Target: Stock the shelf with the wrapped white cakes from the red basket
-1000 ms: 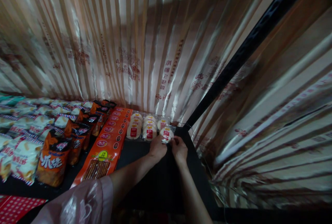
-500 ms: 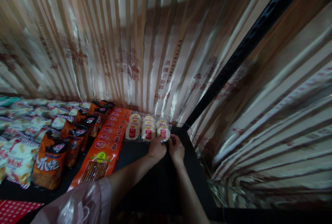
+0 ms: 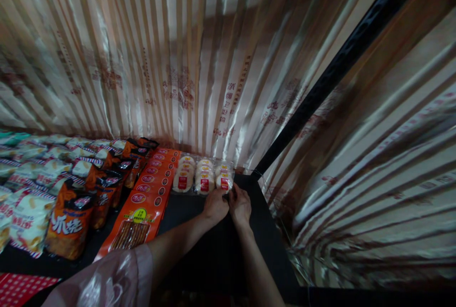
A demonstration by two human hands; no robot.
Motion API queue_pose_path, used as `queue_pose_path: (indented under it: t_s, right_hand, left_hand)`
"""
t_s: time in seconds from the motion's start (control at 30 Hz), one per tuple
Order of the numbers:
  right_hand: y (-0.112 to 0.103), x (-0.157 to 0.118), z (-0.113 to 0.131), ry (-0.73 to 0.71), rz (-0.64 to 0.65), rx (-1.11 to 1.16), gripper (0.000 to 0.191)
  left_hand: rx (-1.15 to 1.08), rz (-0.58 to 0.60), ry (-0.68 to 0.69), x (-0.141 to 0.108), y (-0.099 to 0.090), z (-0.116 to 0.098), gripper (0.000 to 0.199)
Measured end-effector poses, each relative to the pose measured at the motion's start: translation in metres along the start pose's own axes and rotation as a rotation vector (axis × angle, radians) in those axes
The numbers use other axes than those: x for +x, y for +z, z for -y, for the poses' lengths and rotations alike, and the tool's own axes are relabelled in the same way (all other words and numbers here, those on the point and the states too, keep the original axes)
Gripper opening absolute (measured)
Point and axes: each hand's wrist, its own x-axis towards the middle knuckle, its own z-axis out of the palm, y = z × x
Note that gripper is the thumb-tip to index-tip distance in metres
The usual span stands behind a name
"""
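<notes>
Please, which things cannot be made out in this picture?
All in the head view:
- Grip of left hand and right hand: fingertips partly hidden by the hands.
- Smallest print on round white packs: too small, dim.
- Red checked item: cut off by picture edges.

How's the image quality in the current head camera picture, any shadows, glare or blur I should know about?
Head view: dim overall; the black shelf loses detail in its darkest parts; bright streaks on the satiny curtain, with a broad shadow across its upper part; small print on the round white packs too soft to read.
</notes>
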Motion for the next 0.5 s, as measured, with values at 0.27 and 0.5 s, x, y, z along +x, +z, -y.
queue_pose_path:
  t_s: [0.27,0.5]
  right_hand:
    - [-0.001,0.000,0.000,-0.005,-0.007,0.009,0.045]
    - [0.002,-0.001,0.003,0.044,-0.091,0.074,0.054]
  left_hand:
    - [0.026,0.004,0.056,-0.004,-0.002,-0.003,0.041]
    - [0.070,0.015,0.114,-0.012,-0.002,-0.005,0.043]
